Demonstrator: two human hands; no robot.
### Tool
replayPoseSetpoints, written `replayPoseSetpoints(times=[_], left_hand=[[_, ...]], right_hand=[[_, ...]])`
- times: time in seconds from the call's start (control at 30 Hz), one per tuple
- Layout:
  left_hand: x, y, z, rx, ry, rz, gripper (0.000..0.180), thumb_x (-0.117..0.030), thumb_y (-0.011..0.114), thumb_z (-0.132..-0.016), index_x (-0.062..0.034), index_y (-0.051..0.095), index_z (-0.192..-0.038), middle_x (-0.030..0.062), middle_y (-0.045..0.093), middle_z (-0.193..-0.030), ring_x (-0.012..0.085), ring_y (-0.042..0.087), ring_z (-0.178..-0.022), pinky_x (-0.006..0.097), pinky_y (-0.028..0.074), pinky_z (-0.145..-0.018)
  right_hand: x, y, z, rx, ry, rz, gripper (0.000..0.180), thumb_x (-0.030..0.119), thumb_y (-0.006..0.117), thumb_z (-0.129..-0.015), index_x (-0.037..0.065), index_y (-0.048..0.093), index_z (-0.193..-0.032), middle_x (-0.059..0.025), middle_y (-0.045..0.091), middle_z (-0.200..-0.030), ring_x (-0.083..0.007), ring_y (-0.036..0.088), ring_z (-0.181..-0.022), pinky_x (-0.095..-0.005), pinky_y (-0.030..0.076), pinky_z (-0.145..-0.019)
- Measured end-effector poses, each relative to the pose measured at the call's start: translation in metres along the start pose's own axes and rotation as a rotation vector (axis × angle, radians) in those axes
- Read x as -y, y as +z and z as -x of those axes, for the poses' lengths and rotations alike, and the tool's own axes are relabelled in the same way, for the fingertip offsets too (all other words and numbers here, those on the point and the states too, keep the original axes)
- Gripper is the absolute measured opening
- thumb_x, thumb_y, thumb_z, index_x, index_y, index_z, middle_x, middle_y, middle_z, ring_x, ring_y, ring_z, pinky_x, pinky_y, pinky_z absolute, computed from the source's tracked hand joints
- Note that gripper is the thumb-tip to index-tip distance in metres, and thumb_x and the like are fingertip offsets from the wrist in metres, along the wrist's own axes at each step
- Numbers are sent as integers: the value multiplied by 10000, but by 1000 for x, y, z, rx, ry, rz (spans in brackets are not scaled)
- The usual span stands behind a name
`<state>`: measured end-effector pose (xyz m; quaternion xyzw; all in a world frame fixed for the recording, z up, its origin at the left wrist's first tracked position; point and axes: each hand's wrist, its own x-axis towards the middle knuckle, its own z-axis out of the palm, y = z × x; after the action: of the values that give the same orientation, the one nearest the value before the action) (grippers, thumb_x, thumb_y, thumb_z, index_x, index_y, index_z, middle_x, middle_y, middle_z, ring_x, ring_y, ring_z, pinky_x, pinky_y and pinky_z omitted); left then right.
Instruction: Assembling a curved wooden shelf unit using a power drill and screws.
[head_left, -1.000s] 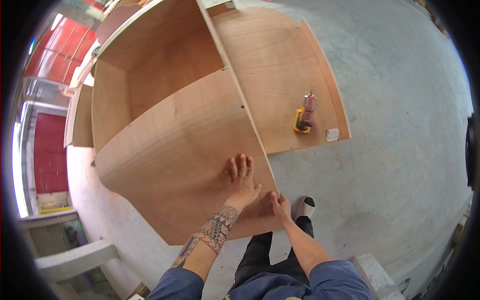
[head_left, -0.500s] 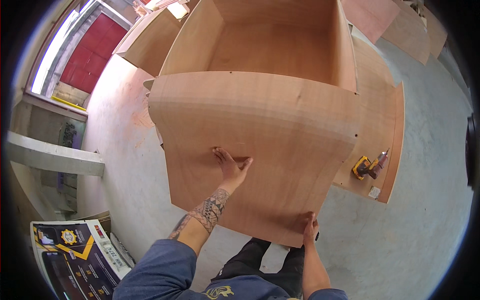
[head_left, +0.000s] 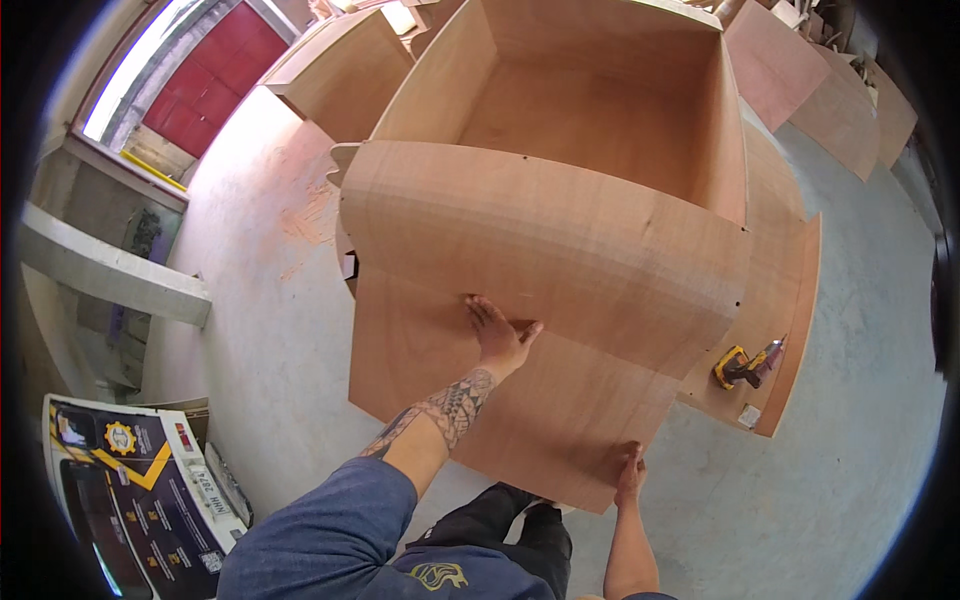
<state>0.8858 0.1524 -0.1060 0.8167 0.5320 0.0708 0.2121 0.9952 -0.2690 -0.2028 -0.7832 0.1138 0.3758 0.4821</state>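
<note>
A large open plywood cabinet box (head_left: 560,230) stands on the concrete floor in front of me. A loose plywood panel (head_left: 470,400) leans against its near side. My left hand (head_left: 500,335) lies flat, fingers spread, on the panel where it meets the curved front of the box. My right hand (head_left: 629,472) grips the panel's lower right corner, fingers curled over its edge. My tattooed left forearm comes out of a blue sleeve.
A yellow cordless drill (head_left: 745,366) lies on a flat plywood sheet (head_left: 790,300) to the right of the box. More plywood boxes (head_left: 345,70) and sheets (head_left: 840,110) stand farther back. A printed cardboard carton (head_left: 130,480) sits at lower left, a red door (head_left: 205,85) at upper left.
My view has swung left and down, so the box now fills the centre. My left hand stays flat on the plywood and my right hand stays on the panel's lower corner.
</note>
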Motion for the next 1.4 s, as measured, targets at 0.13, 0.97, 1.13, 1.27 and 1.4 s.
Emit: replayPoseSetpoints(times=[0.13,0.97,1.13,1.27,1.4], left_hand=[[9,-10,-1,8,-19,-47,1398,-703,679,-977,230,-146,-1610,470,-154,-1712,584,-173,-1625,631,-32,-1335],[-27,-28,-9,126,-210,84,1457,-531,859,-906,146,-203,-1639,425,-152,-1740,559,-82,-1653,686,82,-1319],[-18,-14,-16,142,-163,98,1449,-532,857,-906,213,-169,-1608,450,-151,-1724,570,-70,-1647,673,112,-1326],[-20,1,-14,102,-72,-13,1486,-591,840,-900,281,-168,-1556,522,-150,-1671,619,-68,-1622,666,68,-1331],[-106,6,28,314,-143,-1,1619,-700,857,-830,282,-219,-1536,553,-182,-1638,649,-141,-1596,693,3,-1314]], right_hand=[[0,8,2,-5,-8,-52,941,858,615,-951,-33,715,-1240,-85,695,-1125,-206,621,-1068,-381,505,-970],[-9,-2,-4,-111,112,79,899,788,639,-980,-45,723,-1306,-105,711,-1134,-201,630,-1051,-384,525,-945],[7,6,7,-187,20,100,823,767,627,-993,-37,774,-1085,-130,721,-904,-232,664,-896,-430,538,-846],[29,15,16,-151,62,183,891,814,569,-985,-49,774,-1068,-239,763,-943,-377,726,-949,-502,545,-854],[21,-2,23,-183,85,244,907,823,543,-986,-43,791,-1096,-310,781,-1017,-473,755,-1046,-521,558,-906]])
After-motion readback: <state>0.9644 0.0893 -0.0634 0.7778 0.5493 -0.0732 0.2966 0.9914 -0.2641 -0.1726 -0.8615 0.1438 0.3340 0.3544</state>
